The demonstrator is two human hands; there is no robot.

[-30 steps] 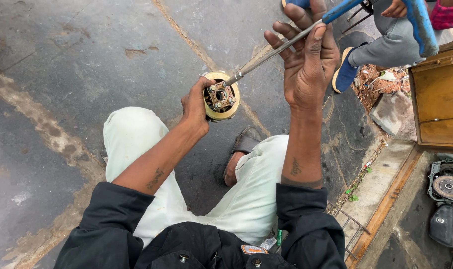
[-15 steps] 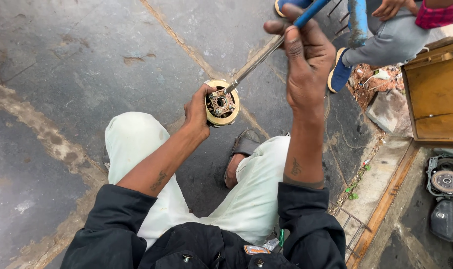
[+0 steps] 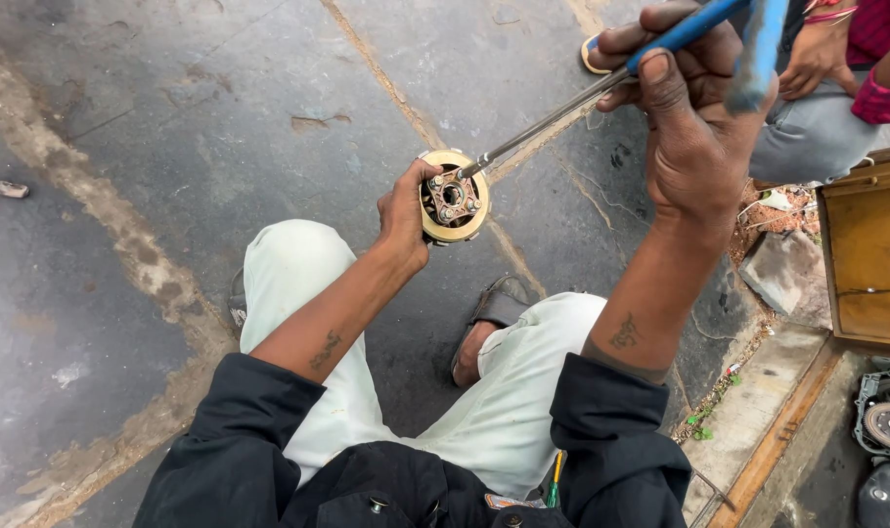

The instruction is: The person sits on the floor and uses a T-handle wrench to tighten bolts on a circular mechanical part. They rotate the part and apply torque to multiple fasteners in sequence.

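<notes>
One left hand [image 3: 406,210] pinches one round metal part [image 3: 452,207]; one right hand [image 3: 694,117] grips one blue-handled screwdriver [image 3: 572,103], tip touching it.

cracked grey stone pavement [image 3: 171,127], daylight

Cracked stone paving [image 3: 200,127], wooden box [image 3: 870,259], loose stone slab [image 3: 782,274], sandal [image 3: 499,305], another person's knee [image 3: 807,137]

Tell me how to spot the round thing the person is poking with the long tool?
Start at the pale trousers of the seated person, then follow the left arm up to the left hand. It grips a round motor part, raised over the grey stone floor. Its tan ring around rusty bolted metal, touched by the blue-handled screwdriver, sets it apart.
</notes>
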